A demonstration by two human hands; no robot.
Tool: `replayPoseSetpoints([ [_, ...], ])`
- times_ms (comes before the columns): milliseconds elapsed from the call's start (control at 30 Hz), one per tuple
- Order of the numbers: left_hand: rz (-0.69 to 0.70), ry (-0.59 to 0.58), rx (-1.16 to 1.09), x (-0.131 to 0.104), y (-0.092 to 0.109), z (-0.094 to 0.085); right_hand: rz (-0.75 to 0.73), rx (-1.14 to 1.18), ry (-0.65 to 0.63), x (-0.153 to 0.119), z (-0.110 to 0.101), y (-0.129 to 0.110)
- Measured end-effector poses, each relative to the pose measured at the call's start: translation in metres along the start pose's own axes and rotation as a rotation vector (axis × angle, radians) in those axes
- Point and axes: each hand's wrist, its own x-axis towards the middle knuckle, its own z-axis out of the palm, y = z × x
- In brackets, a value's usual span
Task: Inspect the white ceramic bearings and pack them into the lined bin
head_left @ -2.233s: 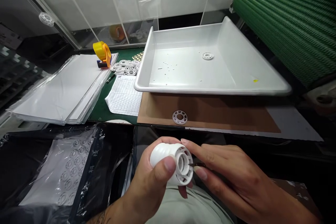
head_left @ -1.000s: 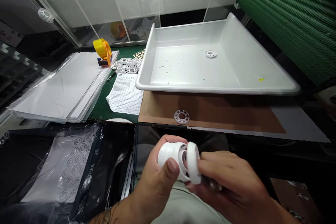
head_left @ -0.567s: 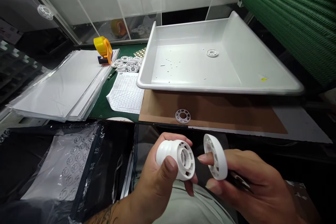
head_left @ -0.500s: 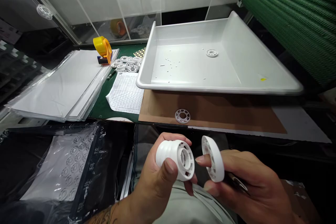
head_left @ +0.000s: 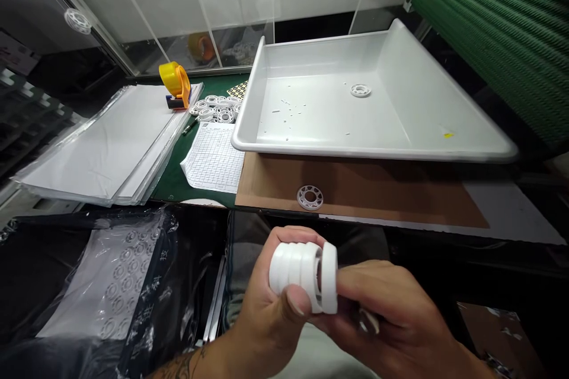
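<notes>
My left hand (head_left: 271,302) is wrapped round a stack of white plastic rings (head_left: 293,272), its thumb along the near side. At the right end of that stack, slightly tilted with a narrow gap showing, is another white ring (head_left: 329,278). My right hand (head_left: 391,308) grips this ring from the right; its fingertips are partly hidden behind and inside it. A slim dark tool with a metallic tip (head_left: 368,321) is also tucked in my right hand; its kind is unclear. One flat white spoked ring (head_left: 310,197) lies on the brown cardboard (head_left: 377,189) beyond my hands.
A large pale tray (head_left: 320,150) holds one white ring (head_left: 360,90) and small scraps. To its left are several rings (head_left: 216,108), a printed sheet (head_left: 213,157), a yellow tape dispenser (head_left: 178,86) and bagged white sheets (head_left: 106,142). Bagged rings (head_left: 128,272) sit lower left.
My right hand has moved left, bringing its ring from apart to the end of the stack. The stack has turned so its open end face is mostly hidden.
</notes>
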Motion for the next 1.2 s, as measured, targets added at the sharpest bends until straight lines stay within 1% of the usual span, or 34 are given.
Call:
replayPoseSetpoints([
  [67,0.028,0.014,0.02,0.0,-0.001,0.001,0.021,0.103,-0.014,0.002,0.003,0.001],
  [200,0.004,0.016,0.01,0.001,0.001,0.003,0.065,0.259,-0.034,0.003,0.009,0.004],
  [300,0.005,0.006,-0.004,0.001,0.001,0.001,0.041,0.281,-0.015,0.001,0.009,0.003],
  [367,-0.001,-0.001,-0.011,0.0,-0.001,-0.001,0.033,0.249,0.036,0.0,0.004,0.001],
  [433,-0.021,0.008,-0.015,-0.001,-0.003,-0.004,0.048,0.129,0.127,-0.001,-0.006,0.004],
  [467,-0.031,0.014,-0.014,-0.002,-0.003,-0.005,0.07,0.026,0.171,0.0,-0.012,0.009],
  [533,-0.039,0.026,-0.008,-0.001,-0.003,-0.005,0.135,-0.246,0.222,0.003,-0.027,0.027],
  [567,-0.037,0.025,-0.007,-0.001,-0.002,-0.005,0.176,-0.397,0.212,0.005,-0.033,0.039],
  [633,-0.043,0.04,-0.005,0.001,0.0,-0.002,0.253,-0.664,0.132,0.011,-0.044,0.065],
  [667,-0.054,0.065,-0.002,0.001,0.001,0.0,0.297,-0.765,0.067,0.014,-0.046,0.077],
  [733,-0.083,0.14,0.007,0.004,0.003,0.002,0.356,-0.862,-0.06,0.02,-0.046,0.095],
  [800,-0.105,0.217,0.005,0.007,0.003,0.004,0.37,-0.858,-0.146,0.028,-0.039,0.103],
  [867,-0.116,0.257,-0.022,0.01,0.002,0.003,0.363,-0.829,-0.193,0.036,-0.032,0.103],
  [933,-0.131,0.275,-0.056,0.012,0.0,0.001,0.361,-0.798,-0.227,0.045,-0.026,0.102],
  [1000,-0.138,0.275,-0.083,0.013,-0.001,-0.002,0.362,-0.763,-0.232,0.049,-0.026,0.1],
  [1067,-0.135,0.261,-0.108,0.014,-0.002,-0.004,0.356,-0.734,-0.198,0.048,-0.027,0.095],
  [1100,-0.131,0.247,-0.126,0.014,-0.003,-0.005,0.335,-0.689,-0.161,0.045,-0.028,0.09],
  [1133,-0.128,0.225,-0.147,0.014,-0.003,-0.005,0.295,-0.611,-0.115,0.041,-0.028,0.083],
  [1200,-0.125,0.174,-0.187,0.014,-0.004,-0.005,0.18,-0.387,-0.031,0.031,-0.025,0.065],
])
